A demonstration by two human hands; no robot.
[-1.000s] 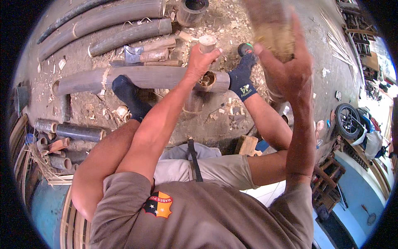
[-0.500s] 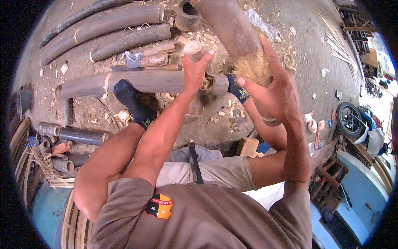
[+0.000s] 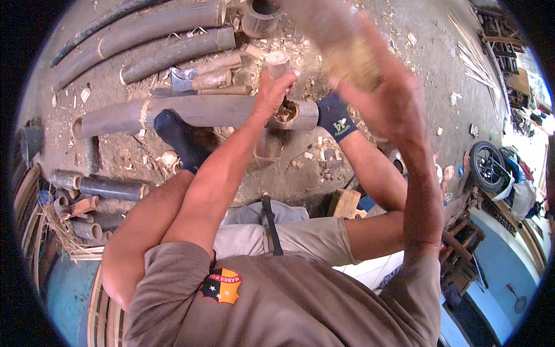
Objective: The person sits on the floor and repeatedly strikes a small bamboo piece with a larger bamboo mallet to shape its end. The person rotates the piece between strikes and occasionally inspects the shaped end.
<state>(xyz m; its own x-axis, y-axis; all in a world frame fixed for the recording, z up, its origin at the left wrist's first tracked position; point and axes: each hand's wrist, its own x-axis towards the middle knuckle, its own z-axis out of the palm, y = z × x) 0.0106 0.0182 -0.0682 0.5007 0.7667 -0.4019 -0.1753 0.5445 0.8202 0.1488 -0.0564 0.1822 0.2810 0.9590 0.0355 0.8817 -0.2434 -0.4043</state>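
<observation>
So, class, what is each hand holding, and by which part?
The left hand holds a wooden handle just below its round top. The right hand holds a thick club around its frayed part; blur hides the exact grip.

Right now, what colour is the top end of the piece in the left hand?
Pale tan; the top end shows best in the head view.
</observation>
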